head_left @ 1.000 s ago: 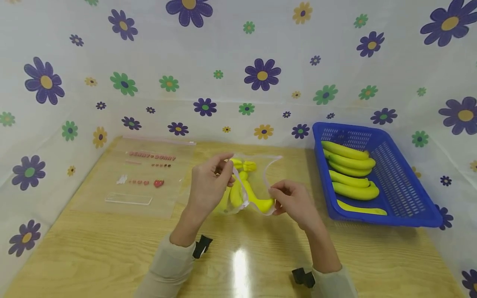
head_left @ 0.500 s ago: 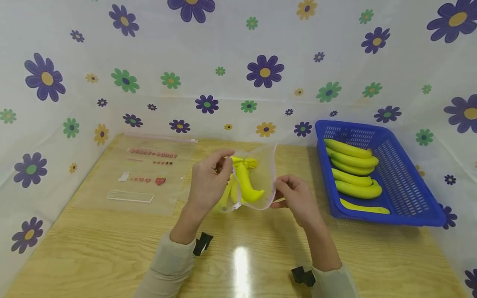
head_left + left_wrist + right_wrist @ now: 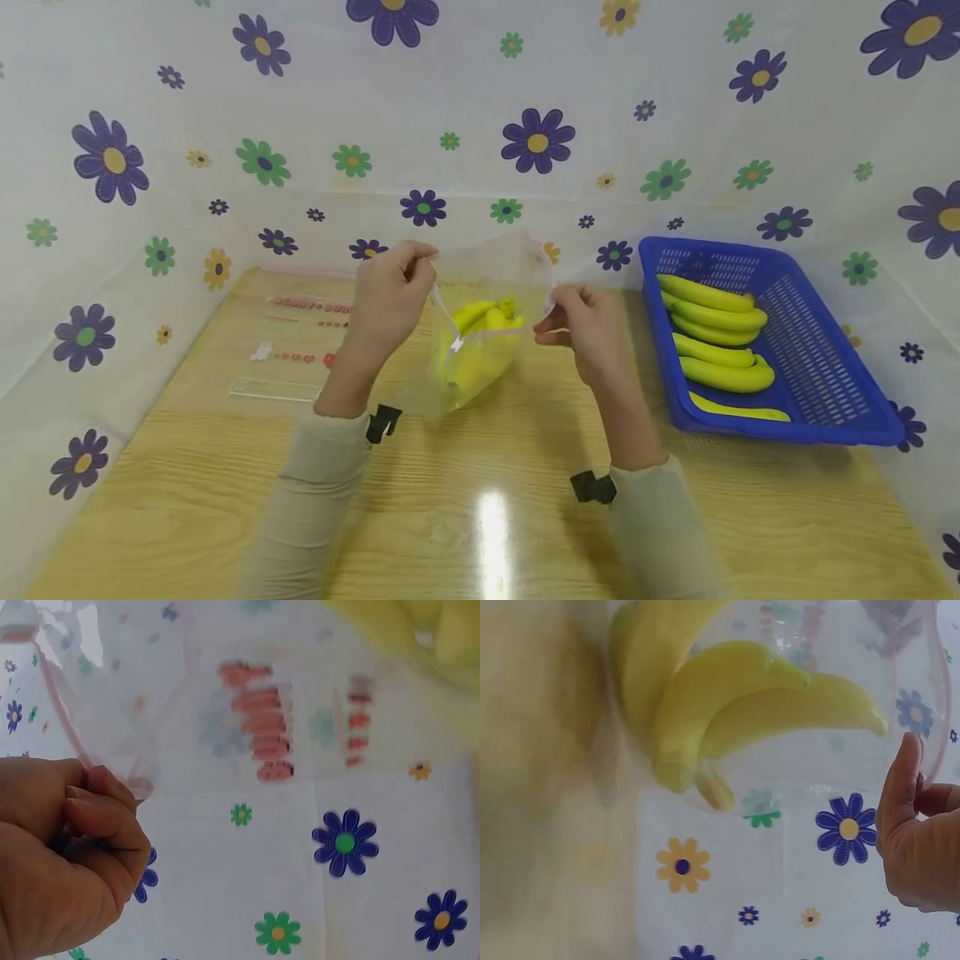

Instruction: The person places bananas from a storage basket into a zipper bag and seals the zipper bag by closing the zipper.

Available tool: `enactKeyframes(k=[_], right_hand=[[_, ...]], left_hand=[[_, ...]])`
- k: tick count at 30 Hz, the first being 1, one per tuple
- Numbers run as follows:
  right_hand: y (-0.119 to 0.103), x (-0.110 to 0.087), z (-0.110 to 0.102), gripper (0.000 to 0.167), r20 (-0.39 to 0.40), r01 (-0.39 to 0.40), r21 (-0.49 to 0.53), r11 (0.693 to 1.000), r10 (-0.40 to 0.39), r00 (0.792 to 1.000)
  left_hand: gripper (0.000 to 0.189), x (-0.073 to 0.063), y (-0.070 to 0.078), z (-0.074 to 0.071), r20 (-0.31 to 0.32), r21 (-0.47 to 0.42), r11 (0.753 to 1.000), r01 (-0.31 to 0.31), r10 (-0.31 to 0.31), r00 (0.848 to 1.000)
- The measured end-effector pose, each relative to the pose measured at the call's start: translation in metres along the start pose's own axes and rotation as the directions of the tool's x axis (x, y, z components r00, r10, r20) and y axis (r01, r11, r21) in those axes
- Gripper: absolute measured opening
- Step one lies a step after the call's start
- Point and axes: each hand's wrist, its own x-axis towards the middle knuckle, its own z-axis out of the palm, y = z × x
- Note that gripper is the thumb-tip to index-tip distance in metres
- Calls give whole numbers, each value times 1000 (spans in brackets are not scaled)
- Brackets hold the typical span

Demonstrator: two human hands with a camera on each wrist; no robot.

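Observation:
A clear zip bag (image 3: 491, 271) with a pale pink rim stands mouth-up above the table in the head view, several yellow bananas (image 3: 480, 358) gathered in its lower part. My left hand (image 3: 390, 300) pinches the rim on the left side between thumb and fingers. On the opposite side, the right hand (image 3: 588, 329) pinches the rim as well, so the mouth is spread wide. A white slider (image 3: 456, 344) sits on the near rim. Pink print on the bag shows in the left wrist view. The right wrist view shows the bananas (image 3: 757, 697) through the plastic.
A blue basket (image 3: 832, 358) at the right holds several more bananas (image 3: 720, 371). Another flat zip bag (image 3: 217, 375) with pink print lies at the left of the wooden table (image 3: 420, 517), partly hidden by my left arm. A flowered cloth (image 3: 465, 175) rises behind.
Both hands have lifted the bag's rim up and away from me, pulling the bag more upright. The bananas have slid down toward its bottom, and the slider has shifted left.

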Motion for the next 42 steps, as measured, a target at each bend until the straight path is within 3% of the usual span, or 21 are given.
enactKeyframes(k=[3,6,9,12,17,22,26,32,36,39,42], right_hand=[[-19,13,5,14,-28,22,-18,1000,-22,999],[-34,18,13,16,14,30,-65,997,-29,999],[-45,20,21,20,49,61,-75,995,-58,997],[-53,19,24,24,60,74,-80,994,-69,996],[-54,13,18,20,67,67,-70,995,-62,996],[-38,5,6,19,45,48,-38,998,-46,998],[-25,-6,-3,21,37,53,-4,999,-53,998],[-11,-26,-11,23,40,49,-48,998,-47,998],[0,-35,-9,20,59,34,-51,998,-31,998],[6,-38,-7,19,58,51,-35,998,-49,997],[10,-43,-8,19,39,48,-30,998,-46,998]], left_hand=[[28,13,3,-10,38,57,998,12,-14,999],[28,22,9,-14,105,91,996,-9,0,994],[28,29,20,-16,130,99,994,-47,34,991],[30,34,28,-19,129,102,991,-86,73,989],[30,33,24,-27,101,68,994,-90,83,991],[30,18,22,-25,84,3,998,-55,55,995],[28,2,22,-19,17,-52,997,-65,66,998],[22,-30,21,-6,-50,-154,983,-98,92,995],[21,-53,18,2,-41,-157,986,-50,45,998],[22,-60,18,7,-36,-159,986,-41,36,999],[22,-62,18,11,-47,-159,984,-84,78,996]])
